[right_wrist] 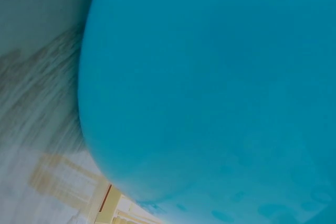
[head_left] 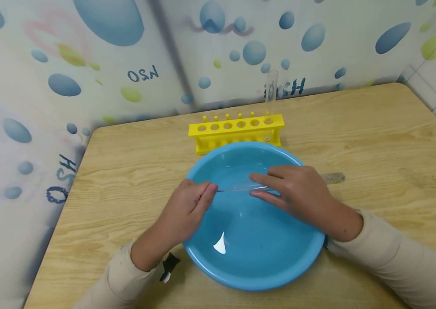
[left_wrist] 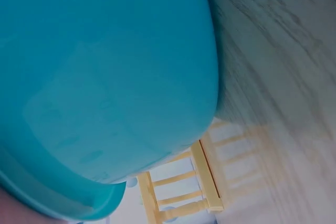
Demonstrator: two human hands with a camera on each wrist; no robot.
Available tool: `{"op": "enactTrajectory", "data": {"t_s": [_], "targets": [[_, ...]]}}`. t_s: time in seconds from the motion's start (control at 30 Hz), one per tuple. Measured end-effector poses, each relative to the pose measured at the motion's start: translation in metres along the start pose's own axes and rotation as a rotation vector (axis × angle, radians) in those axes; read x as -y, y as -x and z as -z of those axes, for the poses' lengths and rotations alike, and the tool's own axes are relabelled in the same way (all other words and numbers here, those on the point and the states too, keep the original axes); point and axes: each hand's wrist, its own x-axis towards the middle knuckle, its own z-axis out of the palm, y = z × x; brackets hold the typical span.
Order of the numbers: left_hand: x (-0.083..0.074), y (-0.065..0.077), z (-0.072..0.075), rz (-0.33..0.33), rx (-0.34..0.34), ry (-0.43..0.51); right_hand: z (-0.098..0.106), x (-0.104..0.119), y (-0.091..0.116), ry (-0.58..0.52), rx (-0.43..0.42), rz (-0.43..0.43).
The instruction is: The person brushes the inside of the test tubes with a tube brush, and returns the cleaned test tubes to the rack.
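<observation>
A blue basin (head_left: 241, 257) sits mid-table and fills both wrist views (left_wrist: 94, 77) (right_wrist: 220, 77). Over it, my left hand (head_left: 211, 189) pinches the end of a thin wire (head_left: 227, 190) that runs right into a clear test tube (head_left: 246, 187). My right hand (head_left: 255, 185) holds that tube level, fingers curled over it. The tube's far end (head_left: 334, 177), whitish inside, pokes out past the hand. Neither hand shows in the wrist views.
A yellow tube rack (head_left: 236, 128) stands just behind the basin, with one clear tube (head_left: 270, 88) upright at its right end. The rack also appears blurred in the wrist views (left_wrist: 184, 182) (right_wrist: 107, 205). A wooden table (head_left: 388, 141) meets patterned walls at back and left.
</observation>
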Motion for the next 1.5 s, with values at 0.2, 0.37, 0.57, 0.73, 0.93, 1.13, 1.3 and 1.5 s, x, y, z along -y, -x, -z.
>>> {"op": "enactTrajectory", "data": {"t_s": [0.2,0.37,0.57,0.73,0.93,1.13,1.3,1.5], "targets": [[0.003,-0.001,0.001,0.031,-0.085,0.115,0.001,0.001,-0.001,-0.007,-0.036,-0.039],[0.006,-0.001,0.0,0.042,-0.158,0.245,0.002,0.001,-0.001,-0.005,-0.046,-0.042],[0.007,-0.001,0.002,0.052,-0.186,0.27,0.001,0.002,-0.001,-0.008,-0.06,-0.031],[0.005,0.0,0.008,0.128,-0.143,0.349,0.0,0.002,0.0,0.0,-0.092,0.005],[0.007,0.0,0.011,0.146,-0.125,0.431,0.0,0.003,-0.001,0.0,-0.102,0.018],[0.014,0.001,0.008,-0.16,-0.177,-0.037,0.001,0.003,-0.001,-0.016,-0.063,-0.034],[0.019,-0.002,0.017,-0.475,-0.211,-0.398,0.0,0.002,0.0,-0.022,-0.04,-0.013],[0.02,-0.004,0.024,-0.669,-0.255,-0.615,-0.001,-0.001,0.001,-0.039,-0.023,0.024]]}}
